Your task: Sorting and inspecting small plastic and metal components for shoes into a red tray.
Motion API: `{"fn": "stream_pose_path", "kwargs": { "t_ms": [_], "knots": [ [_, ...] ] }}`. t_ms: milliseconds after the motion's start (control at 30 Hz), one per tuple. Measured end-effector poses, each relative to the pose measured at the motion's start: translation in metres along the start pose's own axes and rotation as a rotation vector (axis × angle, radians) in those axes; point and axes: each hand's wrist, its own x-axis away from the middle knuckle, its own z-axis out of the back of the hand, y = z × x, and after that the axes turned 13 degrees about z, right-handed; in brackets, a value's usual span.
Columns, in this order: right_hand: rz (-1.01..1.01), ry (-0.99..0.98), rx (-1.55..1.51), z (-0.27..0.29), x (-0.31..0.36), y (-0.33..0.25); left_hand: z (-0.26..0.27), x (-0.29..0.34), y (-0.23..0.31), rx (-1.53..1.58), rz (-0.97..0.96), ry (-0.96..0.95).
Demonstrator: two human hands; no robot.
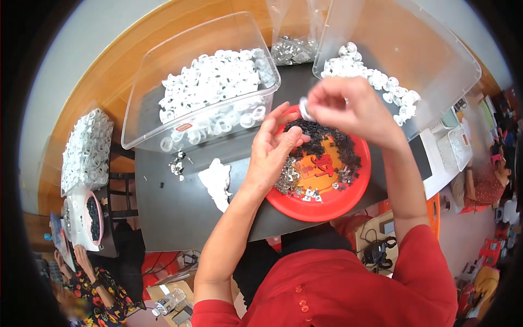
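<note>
Between the thumb and fingers of my right hand (348, 109) is a small white ring-shaped plastic part (305, 109), raised over the far rim of a round red tray (318, 211). My left hand (275, 143) is beside it at the tray's left edge, palm turned up, fingers apart and thumb stretched out; nothing can be made out in it. The tray holds a heap of small black parts (351, 158), a pile of small shiny metal parts (289, 177) on the left and a few white-and-metal pieces (311, 195) near the front.
A clear bin (201, 128) of white ring parts stands back left; another clear bin (403, 49) with similar parts is back right. Between them sits a plastic bag of metal parts (294, 50). A crumpled white tissue (217, 182) lies on the dark table. Another person's hands (81, 261) are far left.
</note>
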Motion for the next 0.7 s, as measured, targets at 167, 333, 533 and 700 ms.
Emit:
{"fn": "stream_pose_path", "kwargs": {
  "t_ms": [167, 333, 533, 700],
  "knots": [
    [0.245, 0.423, -0.120, -0.017, -0.078, 0.006, -0.006, 0.002, 0.002, -0.059, -0.047, 0.007],
    [0.228, 0.438, 0.163, -0.005, -0.071, 0.016, 0.001, 0.000, 0.006, 0.032, -0.073, 0.049],
    [-0.297, 0.107, 0.537, 0.022, 0.023, 0.096, -0.003, 0.003, 0.006, 0.010, -0.055, 0.021],
    [-0.342, -0.009, 0.627, 0.023, 0.048, 0.122, -0.004, 0.002, 0.005, -0.031, -0.041, 0.015]
  ]
}}
